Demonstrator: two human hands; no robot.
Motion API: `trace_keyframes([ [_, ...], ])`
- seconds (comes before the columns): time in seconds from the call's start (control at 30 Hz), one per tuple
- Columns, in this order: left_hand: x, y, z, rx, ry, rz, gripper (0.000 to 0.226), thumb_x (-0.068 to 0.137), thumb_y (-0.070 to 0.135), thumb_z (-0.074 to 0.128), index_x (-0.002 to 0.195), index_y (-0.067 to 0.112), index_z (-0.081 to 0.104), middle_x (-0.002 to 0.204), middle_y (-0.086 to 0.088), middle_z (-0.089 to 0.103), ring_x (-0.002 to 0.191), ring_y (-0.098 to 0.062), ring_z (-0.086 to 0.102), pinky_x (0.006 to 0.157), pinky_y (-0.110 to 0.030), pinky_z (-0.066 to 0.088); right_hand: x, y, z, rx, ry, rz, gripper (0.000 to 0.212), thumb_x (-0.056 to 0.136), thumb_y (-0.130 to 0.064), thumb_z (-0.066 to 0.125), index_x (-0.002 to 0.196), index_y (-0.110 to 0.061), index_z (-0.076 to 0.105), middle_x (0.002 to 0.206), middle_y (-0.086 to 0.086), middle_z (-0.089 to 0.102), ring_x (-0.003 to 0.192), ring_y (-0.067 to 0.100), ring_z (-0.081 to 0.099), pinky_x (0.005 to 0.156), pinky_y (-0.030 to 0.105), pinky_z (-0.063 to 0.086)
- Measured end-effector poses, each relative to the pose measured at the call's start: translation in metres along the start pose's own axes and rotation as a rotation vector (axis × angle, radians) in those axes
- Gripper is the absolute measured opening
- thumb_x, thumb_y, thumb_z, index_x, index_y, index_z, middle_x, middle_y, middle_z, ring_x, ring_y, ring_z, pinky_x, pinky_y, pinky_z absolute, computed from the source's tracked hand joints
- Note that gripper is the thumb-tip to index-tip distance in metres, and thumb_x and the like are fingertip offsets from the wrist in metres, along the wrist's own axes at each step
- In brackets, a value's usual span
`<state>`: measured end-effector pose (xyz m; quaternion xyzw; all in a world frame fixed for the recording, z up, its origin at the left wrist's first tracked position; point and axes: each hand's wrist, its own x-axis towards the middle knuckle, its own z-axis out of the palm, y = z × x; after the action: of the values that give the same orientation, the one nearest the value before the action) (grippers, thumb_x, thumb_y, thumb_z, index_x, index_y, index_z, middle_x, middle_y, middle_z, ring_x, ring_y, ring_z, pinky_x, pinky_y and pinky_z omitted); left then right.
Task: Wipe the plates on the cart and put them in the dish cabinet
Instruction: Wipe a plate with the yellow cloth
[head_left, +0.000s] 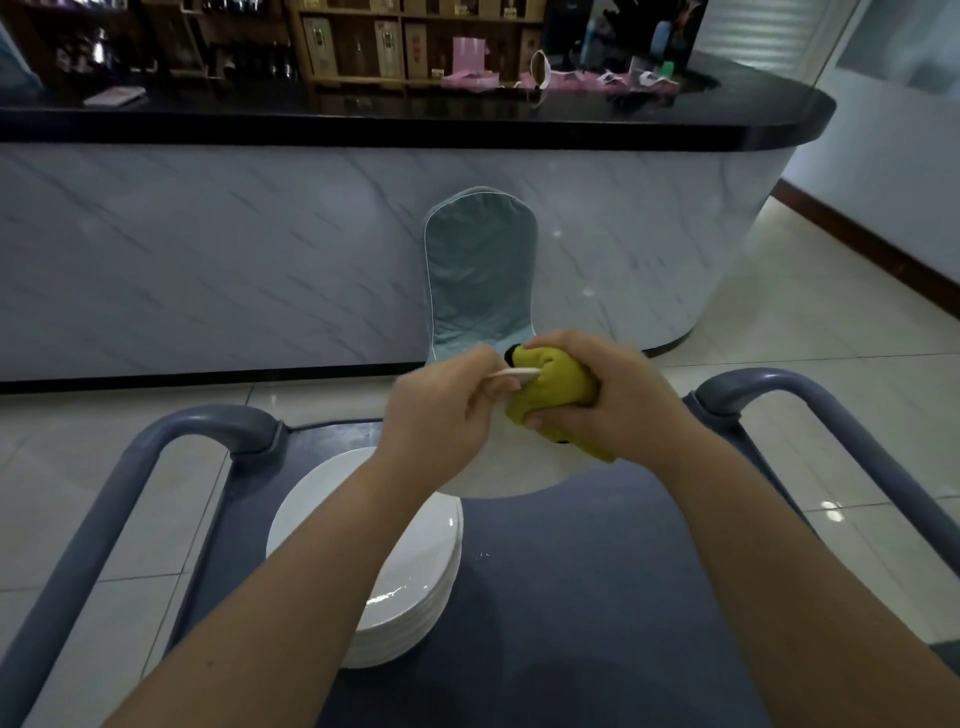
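Your left hand (441, 410) pinches the rim of one white plate (498, 473), held tilted just above and beyond the plate stack (415, 587) on the cart (597, 597). Right hand (608, 405) grips a bunched yellow cloth (556, 387) against that rim. Risk: the pinch is thin, so hard scrubbing could twist the plate loose onto the stack and chip both.
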<state>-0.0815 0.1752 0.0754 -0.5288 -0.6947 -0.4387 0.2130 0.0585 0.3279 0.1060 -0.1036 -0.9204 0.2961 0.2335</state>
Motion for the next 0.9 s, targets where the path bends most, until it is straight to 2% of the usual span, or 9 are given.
trace_keyframes([
  [0.13, -0.011, -0.005, -0.001, -0.346, 0.245, -0.469, 0.018, 0.095, 0.026, 0.055, 0.078, 0.021, 0.052, 0.067, 0.016, 0.054, 0.062, -0.003, 0.048, 0.058, -0.017, 0.036, -0.010, 0.015, -0.001, 0.314, 0.151, 0.261, 0.049, 0.067, -0.020, 0.089, 0.106, -0.034, 0.062, 0.093, -0.021, 0.066, 0.089, -0.003, 0.061, 0.072, 0.012, 0.048],
  [0.2, -0.026, -0.013, 0.011, -0.383, 0.189, -0.591, 0.018, 0.096, 0.025, 0.050, 0.080, 0.017, 0.052, 0.069, 0.016, 0.054, 0.064, -0.003, 0.048, 0.060, -0.020, 0.038, -0.021, 0.022, 0.017, 0.312, 0.211, 0.320, 0.042, 0.069, -0.020, 0.087, 0.100, -0.030, 0.062, 0.089, -0.017, 0.066, 0.085, -0.002, 0.061, 0.071, 0.013, 0.048],
  [0.27, -0.036, -0.027, 0.020, -0.256, 0.025, -0.498, 0.016, 0.095, 0.024, 0.043, 0.090, 0.017, 0.056, 0.078, 0.011, 0.057, 0.074, -0.014, 0.051, 0.068, -0.032, 0.042, -0.028, 0.024, 0.031, 0.272, 0.237, 0.312, 0.037, 0.070, -0.019, 0.087, 0.094, -0.030, 0.061, 0.086, -0.017, 0.065, 0.081, -0.003, 0.060, 0.070, 0.010, 0.046],
  [0.37, -0.020, -0.025, 0.025, 0.059, -0.139, -0.084, 0.021, 0.095, 0.024, 0.043, 0.102, 0.015, 0.061, 0.090, -0.001, 0.062, 0.081, -0.025, 0.051, 0.075, -0.040, 0.042, -0.025, 0.019, 0.031, 0.172, 0.224, 0.249, 0.037, 0.069, -0.026, 0.087, 0.094, -0.032, 0.060, 0.086, -0.016, 0.064, 0.082, 0.002, 0.059, 0.072, 0.019, 0.049],
  [0.47, 0.015, 0.001, 0.021, 0.139, -0.107, 0.156, 0.031, 0.099, 0.034, 0.049, 0.087, 0.011, 0.065, 0.080, -0.004, 0.063, 0.070, -0.026, 0.053, 0.061, -0.038, 0.041, -0.013, 0.003, 0.020, 0.075, 0.210, 0.130, 0.039, 0.067, -0.041, 0.081, 0.099, -0.029, 0.062, 0.084, -0.014, 0.063, 0.079, 0.007, 0.059, 0.072, 0.028, 0.050],
  [0.57, 0.040, 0.014, 0.016, 0.127, -0.018, 0.166, 0.026, 0.094, 0.032, 0.058, 0.080, 0.011, 0.065, 0.077, -0.001, 0.065, 0.070, -0.023, 0.053, 0.058, -0.035, 0.039, -0.006, -0.010, 0.000, 0.082, 0.230, 0.094, 0.039, 0.069, -0.041, 0.082, 0.099, -0.033, 0.059, 0.084, -0.018, 0.061, 0.079, 0.005, 0.058, 0.071, 0.025, 0.049],
  [0.63, 0.045, 0.011, 0.013, 0.049, 0.020, 0.042, 0.012, 0.088, 0.028, 0.063, 0.081, 0.019, 0.067, 0.081, 0.005, 0.067, 0.075, -0.020, 0.057, 0.062, -0.032, 0.043, -0.005, -0.012, -0.013, 0.108, 0.231, 0.114, 0.041, 0.071, -0.035, 0.085, 0.101, -0.036, 0.058, 0.090, -0.017, 0.062, 0.084, 0.003, 0.058, 0.074, 0.019, 0.048],
  [0.8, 0.029, 0.001, 0.016, -0.433, 0.359, -0.772, 0.023, 0.095, 0.027, 0.058, 0.072, 0.030, 0.055, 0.061, 0.022, 0.053, 0.061, 0.002, 0.046, 0.063, -0.023, 0.037, -0.021, 0.006, -0.002, 0.514, 0.373, 0.334, 0.038, 0.072, -0.028, 0.085, 0.100, -0.031, 0.061, 0.095, -0.010, 0.066, 0.089, 0.006, 0.064, 0.076, 0.024, 0.054],
  [0.9, -0.006, 0.000, 0.032, -0.388, 0.228, -0.801, 0.019, 0.101, 0.034, 0.048, 0.085, 0.027, 0.056, 0.069, 0.022, 0.056, 0.067, 0.002, 0.049, 0.065, -0.026, 0.039, -0.038, 0.023, 0.016, 0.486, 0.428, 0.396, 0.033, 0.076, -0.017, 0.083, 0.097, -0.029, 0.060, 0.091, -0.009, 0.067, 0.081, -0.002, 0.061, 0.072, 0.016, 0.050],
])
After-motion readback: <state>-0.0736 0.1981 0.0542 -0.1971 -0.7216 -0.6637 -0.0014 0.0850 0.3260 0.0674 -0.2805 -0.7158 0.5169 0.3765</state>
